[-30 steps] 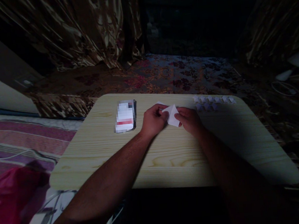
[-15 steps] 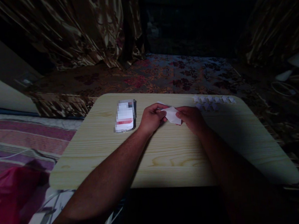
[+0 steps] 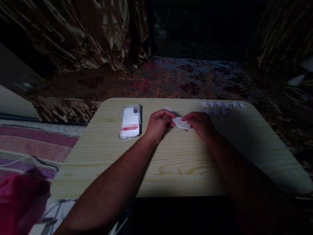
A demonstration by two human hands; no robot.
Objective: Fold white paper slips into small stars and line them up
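A small piece of white paper (image 3: 182,122), partly folded, is held between my two hands above the light wooden table (image 3: 177,160). My left hand (image 3: 159,124) pinches its left side, and my right hand (image 3: 200,123) grips the right side with thumb and fingers. Just behind my left hand lies more white paper (image 3: 168,109), partly hidden by the fingers. To the right, beyond my right hand, several small folded paper pieces (image 3: 220,105) sit in two rows near the table's far edge.
A phone (image 3: 130,121), blurred by pixels, lies on the table's left half. Left of the table is a striped bed cover (image 3: 12,142) with a pink bag (image 3: 11,216) on it. Behind stand a patterned cloth-covered ledge (image 3: 174,77) and a gold curtain (image 3: 104,30).
The paper between my hands now shows a smaller, narrower face, its upper part folded or tilted down. My right thumb has shifted slightly up and left along it.
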